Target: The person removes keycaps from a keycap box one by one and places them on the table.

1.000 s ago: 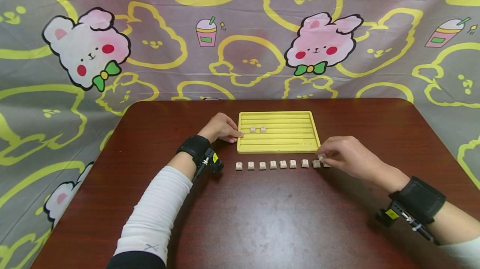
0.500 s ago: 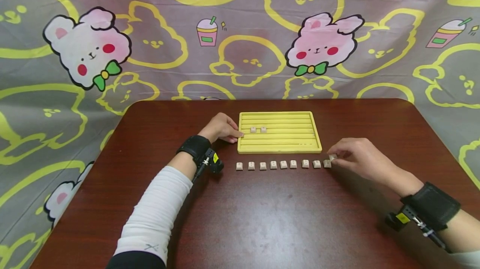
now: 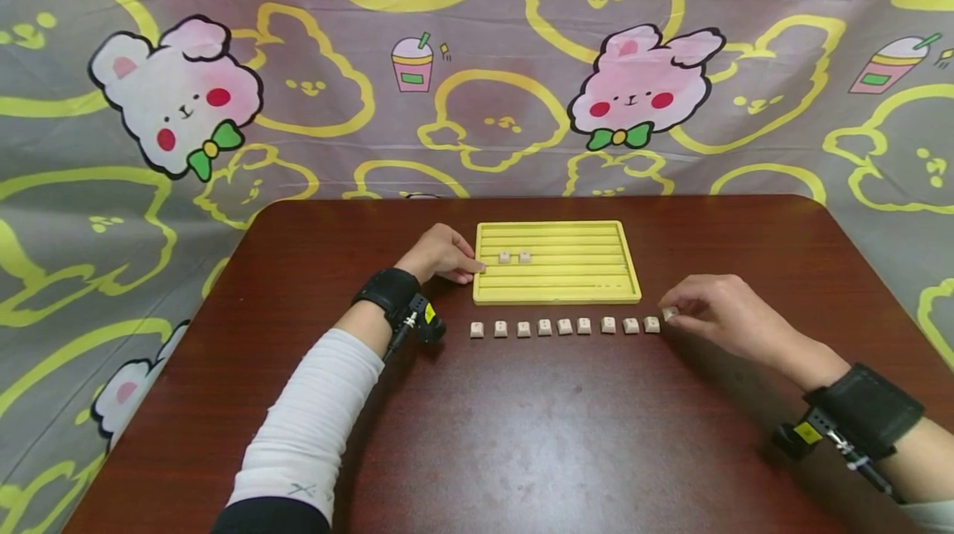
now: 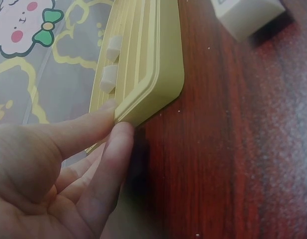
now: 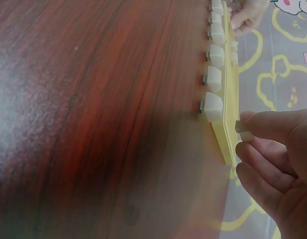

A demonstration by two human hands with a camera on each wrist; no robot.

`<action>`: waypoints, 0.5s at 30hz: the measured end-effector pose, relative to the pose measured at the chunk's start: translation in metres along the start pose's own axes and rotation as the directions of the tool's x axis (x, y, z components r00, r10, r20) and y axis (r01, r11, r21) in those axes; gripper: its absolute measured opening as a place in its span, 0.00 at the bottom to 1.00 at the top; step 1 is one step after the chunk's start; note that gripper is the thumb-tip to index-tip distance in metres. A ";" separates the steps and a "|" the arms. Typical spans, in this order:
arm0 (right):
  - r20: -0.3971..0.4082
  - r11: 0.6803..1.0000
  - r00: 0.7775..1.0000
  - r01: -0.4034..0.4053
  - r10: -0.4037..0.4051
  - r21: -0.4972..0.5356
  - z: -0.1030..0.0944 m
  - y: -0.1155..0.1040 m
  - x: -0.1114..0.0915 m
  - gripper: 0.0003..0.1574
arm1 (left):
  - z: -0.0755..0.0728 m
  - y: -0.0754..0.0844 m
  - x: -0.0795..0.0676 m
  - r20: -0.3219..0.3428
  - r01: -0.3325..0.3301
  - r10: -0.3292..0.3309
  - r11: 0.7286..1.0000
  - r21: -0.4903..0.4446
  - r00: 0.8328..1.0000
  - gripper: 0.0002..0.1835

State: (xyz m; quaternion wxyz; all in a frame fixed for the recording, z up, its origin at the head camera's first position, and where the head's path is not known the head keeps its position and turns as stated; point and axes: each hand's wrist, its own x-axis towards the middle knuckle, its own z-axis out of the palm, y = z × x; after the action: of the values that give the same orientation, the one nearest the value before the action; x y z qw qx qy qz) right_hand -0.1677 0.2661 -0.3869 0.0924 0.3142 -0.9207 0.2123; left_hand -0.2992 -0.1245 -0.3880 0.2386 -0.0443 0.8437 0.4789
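My left hand point(image 3: 441, 254) pinches the left edge of a yellow ridged tray point(image 3: 551, 299), thumb over the rim and index finger against its side, as the left wrist view shows. Two white keycaps point(image 3: 525, 257) sit on one of the tray's ridges toward the left. At the right end of a row of pale keycaps, my right hand point(image 3: 719, 310) holds another keycap point(image 5: 244, 132) between thumb and fingertips. That one is partly hidden by the fingers, close beside the row's last keycap point(image 3: 652, 324).
Several keycaps point(image 3: 564, 326) stand in a spaced line on the dark red-brown table point(image 3: 522, 435), just in front of the tray. Behind the table hangs a cloth point(image 3: 492, 37) printed with cartoon rabbits. Each wrist wears a black strap point(image 3: 868, 410) with a small camera.
My right hand has moved to the right with its keycap, from over the row's end to just beyond it, uncovering the last keycaps. The left hand stays on the tray's edge.
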 end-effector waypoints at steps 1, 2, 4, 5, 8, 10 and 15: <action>-0.002 1.000 1.000 0.002 -0.002 -0.002 0.000 0.001 0.000 0.12 | 0.000 0.000 0.000 0.000 0.001 -0.001 1.000 0.000 1.000 0.18; -0.003 1.000 1.000 0.002 -0.002 -0.004 0.001 0.001 -0.001 0.12 | 0.000 0.000 0.000 0.000 0.001 -0.001 1.000 0.002 1.000 0.18; -0.001 1.000 1.000 -0.006 0.006 -0.011 0.002 0.002 -0.002 0.12 | 0.000 0.000 0.000 -0.001 0.000 0.000 1.000 0.004 1.000 0.18; 0.001 1.000 1.000 -0.013 0.013 -0.015 0.002 0.003 -0.003 0.12 | 0.001 0.000 0.000 -0.002 0.000 0.000 1.000 0.004 1.000 0.18; 0.016 0.999 0.999 -0.041 0.041 -0.022 0.004 0.004 -0.005 0.12 | 0.001 0.000 0.000 -0.002 -0.004 0.004 1.000 0.007 1.000 0.18; 0.025 0.998 0.998 -0.061 0.061 -0.027 0.005 0.005 -0.006 0.12 | 0.001 0.000 0.000 -0.002 -0.003 0.003 1.000 0.009 1.000 0.18; 0.043 0.994 0.993 -0.106 0.107 -0.033 0.007 0.007 -0.009 0.12 | 0.001 0.000 -0.001 -0.004 -0.001 0.001 1.000 0.010 1.000 0.18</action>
State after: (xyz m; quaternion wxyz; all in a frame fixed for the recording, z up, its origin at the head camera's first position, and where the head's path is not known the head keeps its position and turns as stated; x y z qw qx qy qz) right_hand -0.1650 0.2731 -0.3983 0.0650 0.2679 -0.9411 0.1958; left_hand -0.2981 -0.1239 -0.3880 0.2369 -0.0438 0.8467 0.4745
